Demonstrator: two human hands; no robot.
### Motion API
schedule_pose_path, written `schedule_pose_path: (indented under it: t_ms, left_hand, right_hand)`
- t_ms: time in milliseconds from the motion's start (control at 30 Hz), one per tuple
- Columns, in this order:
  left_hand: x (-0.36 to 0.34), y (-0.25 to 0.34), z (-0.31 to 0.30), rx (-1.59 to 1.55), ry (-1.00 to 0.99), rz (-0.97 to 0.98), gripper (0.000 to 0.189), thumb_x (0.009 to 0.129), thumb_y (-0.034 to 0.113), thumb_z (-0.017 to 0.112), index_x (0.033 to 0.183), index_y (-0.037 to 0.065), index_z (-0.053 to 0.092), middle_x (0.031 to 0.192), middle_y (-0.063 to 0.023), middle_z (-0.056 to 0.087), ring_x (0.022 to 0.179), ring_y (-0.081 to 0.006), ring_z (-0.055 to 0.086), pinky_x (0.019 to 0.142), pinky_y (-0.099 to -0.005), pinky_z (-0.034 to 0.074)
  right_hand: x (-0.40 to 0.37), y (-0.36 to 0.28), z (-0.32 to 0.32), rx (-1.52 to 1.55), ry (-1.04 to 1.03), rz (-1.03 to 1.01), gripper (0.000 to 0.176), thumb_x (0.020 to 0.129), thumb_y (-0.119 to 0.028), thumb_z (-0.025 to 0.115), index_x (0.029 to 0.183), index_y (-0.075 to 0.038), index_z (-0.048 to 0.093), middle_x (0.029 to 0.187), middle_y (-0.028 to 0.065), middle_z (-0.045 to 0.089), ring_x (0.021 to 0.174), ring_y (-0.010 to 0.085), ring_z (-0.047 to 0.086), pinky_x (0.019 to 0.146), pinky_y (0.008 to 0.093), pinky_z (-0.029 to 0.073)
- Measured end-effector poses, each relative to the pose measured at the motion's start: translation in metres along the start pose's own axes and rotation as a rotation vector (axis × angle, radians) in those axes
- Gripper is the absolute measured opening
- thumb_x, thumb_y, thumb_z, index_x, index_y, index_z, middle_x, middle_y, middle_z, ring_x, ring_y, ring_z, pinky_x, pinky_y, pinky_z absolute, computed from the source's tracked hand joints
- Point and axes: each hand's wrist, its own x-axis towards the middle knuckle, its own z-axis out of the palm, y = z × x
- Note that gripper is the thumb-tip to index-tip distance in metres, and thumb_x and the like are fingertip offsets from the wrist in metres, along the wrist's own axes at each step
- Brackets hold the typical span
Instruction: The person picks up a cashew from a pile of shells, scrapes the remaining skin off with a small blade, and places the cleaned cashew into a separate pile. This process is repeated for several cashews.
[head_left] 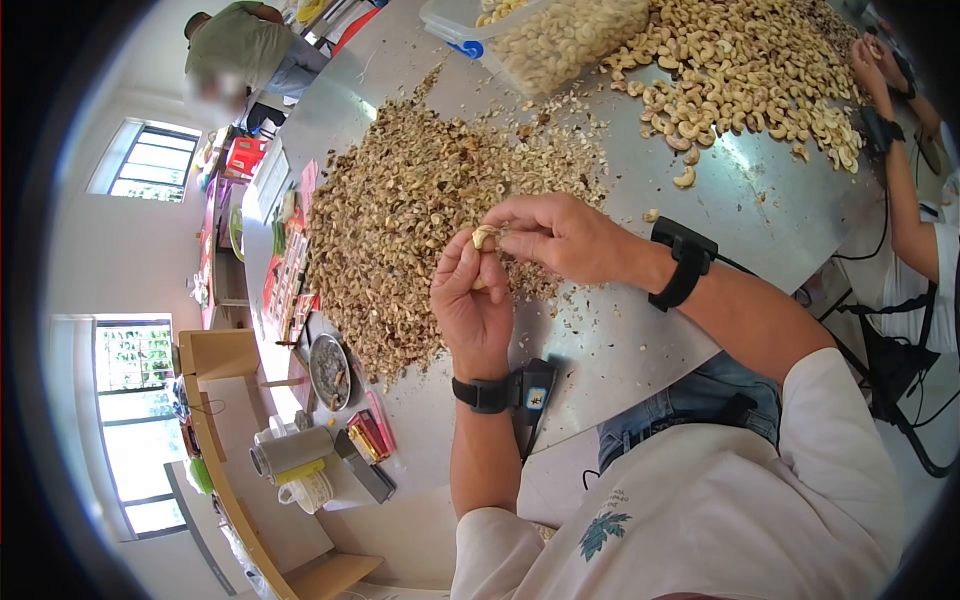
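Note:
A pale cashew (483,237) is pinched between the thumb and fingers of my left hand (472,305). Fingertips of my right hand (575,238) close on the same nut from the right side. Something pale, perhaps another nut, shows lower in the left palm, mostly hidden by the fingers. Behind and below both hands spreads a wide heap of brown shell and skin fragments (390,220). Farther right lies a pile of cashews (740,70), with one loose cashew (685,177) at its near edge.
A clear plastic tub (560,50) of cashews stands at the back of the metal table (610,350). A round metal dish (329,372) and a grey cylinder (290,452) sit at left. A co-worker's arm (905,200) reaches in at right; another person (235,60) bends at the far left.

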Motion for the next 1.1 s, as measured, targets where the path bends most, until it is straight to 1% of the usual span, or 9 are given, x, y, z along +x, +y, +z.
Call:
schedule_pose_path:
  t_ms: [100, 200, 300, 500, 600, 700, 800, 1000, 1100]
  left_hand:
    - [0.0, 0.0, 0.0, 0.0, 0.017, 0.003, 0.02, 0.092, 0.003, 0.05, 0.109, -0.006, 0.056, 0.092, -0.0158, 0.061, 0.053, -0.0096, 0.046, 0.044, -0.0188, 0.038]
    - [-0.001, -0.001, 0.001, -0.005, 0.018, 0.001, 0.02, 0.092, 0.003, 0.05, 0.109, -0.005, 0.056, 0.092, -0.0165, 0.062, 0.053, -0.0099, 0.046, 0.044, -0.0189, 0.038]
    - [-0.001, -0.002, 0.001, -0.023, 0.009, 0.002, 0.02, 0.091, 0.002, 0.05, 0.109, -0.004, 0.057, 0.093, -0.0174, 0.062, 0.053, -0.0104, 0.047, 0.044, -0.0192, 0.039]
    - [0.001, -0.001, 0.0, 0.051, -0.019, 0.044, 0.02, 0.089, 0.002, 0.054, 0.108, -0.002, 0.059, 0.093, -0.0165, 0.063, 0.054, -0.0119, 0.049, 0.044, -0.0203, 0.039]
    - [-0.001, -0.001, 0.0, 0.18, -0.013, 0.089, 0.021, 0.087, 0.001, 0.056, 0.108, -0.002, 0.059, 0.089, -0.0124, 0.063, 0.054, -0.0107, 0.047, 0.044, -0.0197, 0.037]
    - [-0.001, -0.001, 0.003, 0.272, -0.091, 0.113, 0.023, 0.086, -0.002, 0.056, 0.109, -0.001, 0.06, 0.082, -0.007, 0.06, 0.052, -0.0082, 0.045, 0.044, -0.0188, 0.032]
    - [-0.003, -0.003, 0.006, 0.323, -0.111, 0.116, 0.024, 0.085, -0.004, 0.056, 0.109, -0.001, 0.06, 0.077, -0.0031, 0.057, 0.051, -0.0062, 0.042, 0.043, -0.0183, 0.028]
    - [-0.004, -0.002, 0.01, 0.391, -0.05, 0.084, 0.024, 0.085, -0.003, 0.058, 0.109, -0.001, 0.059, 0.075, -0.0015, 0.056, 0.051, -0.0051, 0.041, 0.043, -0.0179, 0.028]
    - [-0.003, -0.003, 0.003, 0.367, -0.038, 0.086, 0.023, 0.086, -0.001, 0.058, 0.109, -0.001, 0.058, 0.076, -0.0024, 0.057, 0.051, -0.0053, 0.042, 0.042, -0.018, 0.029]
  right_hand:
    - [0.0, 0.012, 0.009, -0.115, 0.154, -0.204, 0.023, 0.088, -0.01, 0.057, 0.109, -0.001, 0.06, 0.082, 0.0104, 0.067, 0.074, 0.0144, 0.063, 0.064, 0.0293, 0.049]
    - [0.001, 0.017, 0.007, -0.339, 0.219, -0.285, 0.022, 0.088, -0.01, 0.057, 0.107, 0.0, 0.061, 0.083, 0.0132, 0.067, 0.075, 0.0157, 0.064, 0.065, 0.0299, 0.049]
    - [0.002, 0.02, 0.009, -0.373, 0.32, -0.347, 0.022, 0.088, -0.01, 0.056, 0.107, 0.0, 0.06, 0.08, 0.0139, 0.065, 0.071, 0.0166, 0.062, 0.064, 0.0299, 0.048]
    - [0.007, 0.016, -0.002, -0.082, 0.321, -0.06, 0.022, 0.088, -0.014, 0.058, 0.103, 0.003, 0.061, 0.068, 0.0051, 0.059, 0.059, 0.0111, 0.052, 0.055, 0.0265, 0.043]
    - [0.005, 0.001, -0.015, -0.05, 0.173, 0.093, 0.022, 0.088, -0.017, 0.06, 0.1, 0.002, 0.061, 0.065, 0.0004, 0.055, 0.055, 0.0062, 0.049, 0.05, 0.022, 0.039]
    - [0.003, -0.005, -0.011, 0.363, 0.07, 0.222, 0.018, 0.088, -0.016, 0.062, 0.098, -0.001, 0.062, 0.063, -0.0024, 0.052, 0.051, 0.0038, 0.046, 0.045, 0.0189, 0.036]
    - [0.002, -0.003, -0.008, 0.445, 0.039, 0.209, 0.009, 0.086, -0.009, 0.061, 0.089, 0.0, 0.063, 0.062, -0.0015, 0.054, 0.051, 0.0054, 0.049, 0.046, 0.0205, 0.038]
    - [0.004, 0.004, -0.008, 0.452, 0.01, 0.186, 0.012, 0.087, -0.012, 0.062, 0.094, -0.002, 0.061, 0.064, -0.0032, 0.051, 0.051, 0.004, 0.047, 0.043, 0.0179, 0.035]
    - [0.002, -0.002, -0.007, 0.382, 0.033, 0.181, 0.011, 0.087, -0.012, 0.061, 0.088, -0.002, 0.062, 0.062, -0.0037, 0.05, 0.05, 0.0041, 0.047, 0.044, 0.019, 0.036]
